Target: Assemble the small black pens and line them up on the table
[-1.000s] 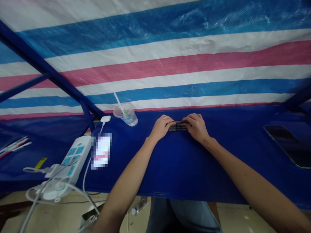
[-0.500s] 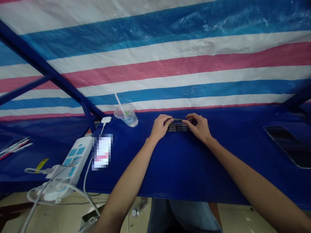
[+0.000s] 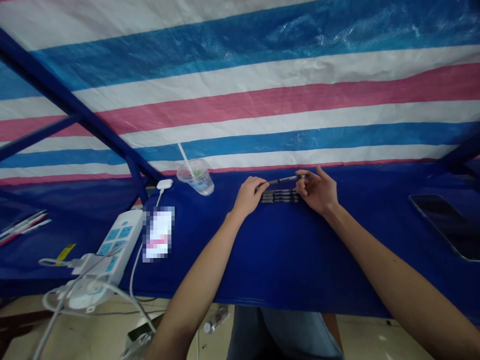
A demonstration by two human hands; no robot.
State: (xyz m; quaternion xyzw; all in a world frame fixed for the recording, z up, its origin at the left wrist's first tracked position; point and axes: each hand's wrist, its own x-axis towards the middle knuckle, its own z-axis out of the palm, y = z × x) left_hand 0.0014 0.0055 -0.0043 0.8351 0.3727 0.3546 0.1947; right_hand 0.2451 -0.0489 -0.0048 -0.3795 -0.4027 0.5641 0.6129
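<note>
A slim black pen (image 3: 285,180) is lifted a little above the blue-covered table (image 3: 300,255), running at a slight tilt between my hands. My left hand (image 3: 249,196) pinches one end with its fingertips. My right hand (image 3: 317,191) holds the other end between thumb and fingers, with the thumb spread upward. Just below the raised pen, a tight row of black pens (image 3: 280,197) lies flat on the table. Their left ends sit close to my left hand's fingers. How many pens are in the row cannot be told.
Left of my hands stand a clear plastic cup with a straw (image 3: 195,179), a white charger (image 3: 164,184), a blurred phone (image 3: 158,234) and a white power strip (image 3: 116,245) with cables. A dark tablet (image 3: 442,225) lies far right. Loose pens (image 3: 24,223) lie far left.
The pen now sits higher and further from the row, stretched between my hands. My right hand has moved right and spread its thumb, and the row looks slightly shifted right.
</note>
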